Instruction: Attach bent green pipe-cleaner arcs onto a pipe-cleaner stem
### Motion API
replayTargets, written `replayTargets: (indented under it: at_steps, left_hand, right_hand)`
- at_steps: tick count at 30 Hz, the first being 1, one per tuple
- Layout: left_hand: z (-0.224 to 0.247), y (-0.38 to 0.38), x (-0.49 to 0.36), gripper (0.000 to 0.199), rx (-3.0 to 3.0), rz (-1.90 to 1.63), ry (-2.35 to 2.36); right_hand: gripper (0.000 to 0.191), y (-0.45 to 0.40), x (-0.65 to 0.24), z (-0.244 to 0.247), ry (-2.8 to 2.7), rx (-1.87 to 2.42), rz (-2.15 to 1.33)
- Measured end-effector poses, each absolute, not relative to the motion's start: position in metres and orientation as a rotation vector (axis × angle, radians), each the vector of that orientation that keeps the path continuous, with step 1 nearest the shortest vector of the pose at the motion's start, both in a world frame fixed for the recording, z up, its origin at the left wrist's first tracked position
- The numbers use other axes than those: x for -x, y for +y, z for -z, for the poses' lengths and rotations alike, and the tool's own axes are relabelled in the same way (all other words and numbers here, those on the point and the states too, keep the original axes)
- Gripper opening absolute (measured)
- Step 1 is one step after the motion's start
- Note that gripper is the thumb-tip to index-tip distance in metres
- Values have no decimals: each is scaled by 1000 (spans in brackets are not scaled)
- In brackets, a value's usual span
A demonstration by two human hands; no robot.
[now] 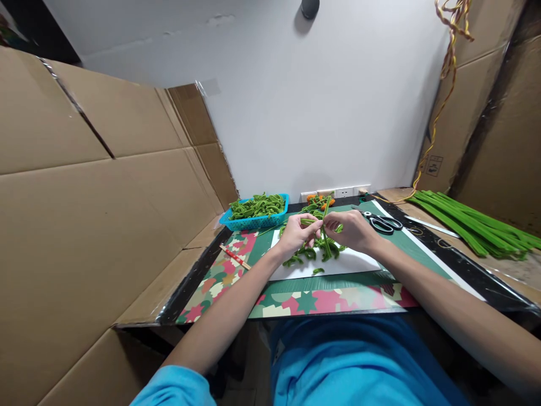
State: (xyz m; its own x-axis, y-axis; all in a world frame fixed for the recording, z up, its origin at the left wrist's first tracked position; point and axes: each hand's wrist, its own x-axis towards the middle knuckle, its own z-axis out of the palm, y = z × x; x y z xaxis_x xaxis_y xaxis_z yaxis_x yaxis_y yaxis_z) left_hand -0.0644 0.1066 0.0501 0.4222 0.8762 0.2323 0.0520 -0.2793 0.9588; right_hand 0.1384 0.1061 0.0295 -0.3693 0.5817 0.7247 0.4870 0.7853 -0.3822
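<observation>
Near a bright-blue, perforated plastic basket (253, 223) heaped above its rim with fuzzy green curls (260, 206), pinching a slim, fuzzy green stem (325, 239) between the bunched fingers of the left hand (296, 233) and right hand (345, 228), over a flat white sheet (355, 263) strewn with short, curled green pieces (310, 255) on the black counter (469, 273). Held lengthwise near to far, pointing toward the plain white wall (338, 101) at one end, the bright-blue shirt (359, 361) at the other.
</observation>
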Motion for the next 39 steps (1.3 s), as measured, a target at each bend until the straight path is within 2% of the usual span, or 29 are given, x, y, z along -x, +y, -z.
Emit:
replayTargets:
  at_steps: [10,15,23,39]
  left_hand:
    - [-50,105,61,47,-1696,-1090,861]
    - [-49,106,62,51,-1608,-1105,871]
    - [-46,108,64,51,-1544,-1055,809]
    - [-48,107,67,45,-1558,-1080,915]
  right_hand:
    - [11,105,-133,-30,-1999,826,-106]
    - [9,107,-138,-28,-1980,814,79]
    - [22,110,-141,-22,-1977,810,275]
    - [19,113,-144,-23,-2012,679,223]
